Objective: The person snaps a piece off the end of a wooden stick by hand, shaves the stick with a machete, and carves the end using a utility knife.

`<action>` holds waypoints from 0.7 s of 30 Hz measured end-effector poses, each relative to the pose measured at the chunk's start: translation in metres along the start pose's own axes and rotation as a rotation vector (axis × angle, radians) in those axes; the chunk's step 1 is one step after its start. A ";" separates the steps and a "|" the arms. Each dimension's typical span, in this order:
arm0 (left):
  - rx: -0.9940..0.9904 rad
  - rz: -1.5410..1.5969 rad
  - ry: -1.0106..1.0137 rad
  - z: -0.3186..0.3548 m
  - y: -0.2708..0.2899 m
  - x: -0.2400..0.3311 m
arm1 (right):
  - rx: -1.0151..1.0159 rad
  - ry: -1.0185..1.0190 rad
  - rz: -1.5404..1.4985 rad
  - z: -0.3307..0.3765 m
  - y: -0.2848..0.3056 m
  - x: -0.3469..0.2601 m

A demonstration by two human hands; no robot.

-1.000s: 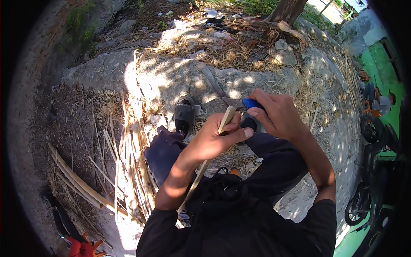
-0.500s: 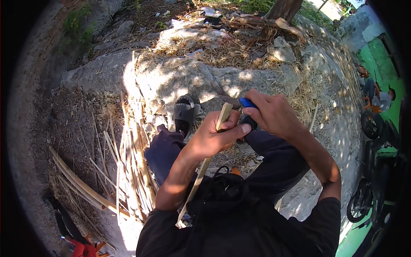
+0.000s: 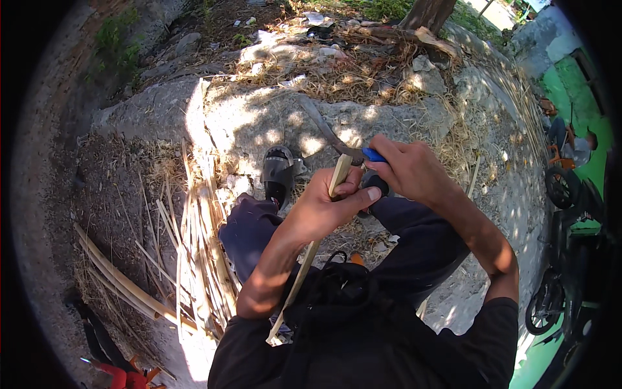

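My left hand [image 3: 322, 211] is wrapped round a long pale split-bamboo strip [image 3: 299, 275], thumb stretched along its side. The strip's upper end stands just above my fist, and its lower part slants down beside my black shirt. In my right hand [image 3: 414, 170] is the blue handle of a long curved knife [image 3: 325, 129]. Its dark blade reaches up and left from the handle, and the part near the handle meets or lies right behind the strip's top end; I cannot tell whether they touch.
Beside my left leg lies a pile of split strips [image 3: 206, 253], with thicker bamboo poles [image 3: 123, 279] farther left. A low stone ledge [image 3: 253, 110] with dry shavings runs ahead of my sandalled foot [image 3: 277, 172]. Motorcycles [image 3: 560, 259] and a seated person [image 3: 576, 146] are at right; another person [image 3: 113, 363] is lower left.
The knife's blade has turned a little in my right hand and shows its curve more fully. My left hand and the strip have hardly moved.
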State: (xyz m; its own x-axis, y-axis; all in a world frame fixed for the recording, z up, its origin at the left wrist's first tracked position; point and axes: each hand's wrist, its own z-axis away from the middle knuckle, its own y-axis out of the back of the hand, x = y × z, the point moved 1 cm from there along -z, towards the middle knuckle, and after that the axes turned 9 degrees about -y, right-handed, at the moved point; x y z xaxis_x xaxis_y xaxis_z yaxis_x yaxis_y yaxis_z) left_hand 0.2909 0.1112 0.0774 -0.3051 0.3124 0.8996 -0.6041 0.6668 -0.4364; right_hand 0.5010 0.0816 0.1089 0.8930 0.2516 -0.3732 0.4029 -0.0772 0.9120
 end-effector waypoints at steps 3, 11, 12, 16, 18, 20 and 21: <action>0.008 -0.031 0.000 -0.001 -0.002 0.001 | -0.048 -0.041 -0.040 -0.005 0.000 0.000; 0.057 -0.002 -0.049 0.002 -0.003 0.004 | 0.104 -0.497 0.053 0.009 -0.008 0.102; 0.017 0.057 -0.007 0.005 0.000 0.008 | 0.151 -0.459 -0.068 0.004 0.002 0.076; -0.063 0.148 0.022 0.008 0.002 0.011 | 0.060 -0.453 -0.553 -0.015 0.024 0.036; -0.058 0.159 0.038 0.008 0.001 0.012 | -0.175 -0.492 -0.998 -0.017 0.037 0.007; -0.120 0.196 0.049 0.004 -0.003 0.012 | -0.208 -0.470 -0.957 -0.016 0.040 -0.008; -0.118 0.191 0.053 0.004 -0.003 0.010 | -0.242 -0.448 -0.913 -0.017 0.039 -0.012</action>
State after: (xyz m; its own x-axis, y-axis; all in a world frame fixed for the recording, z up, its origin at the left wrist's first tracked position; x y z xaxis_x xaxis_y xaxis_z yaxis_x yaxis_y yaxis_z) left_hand 0.2873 0.1097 0.0875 -0.3646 0.4736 0.8017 -0.4476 0.6658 -0.5969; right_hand 0.5028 0.0917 0.1512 0.2818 -0.2677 -0.9214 0.9551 0.1702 0.2426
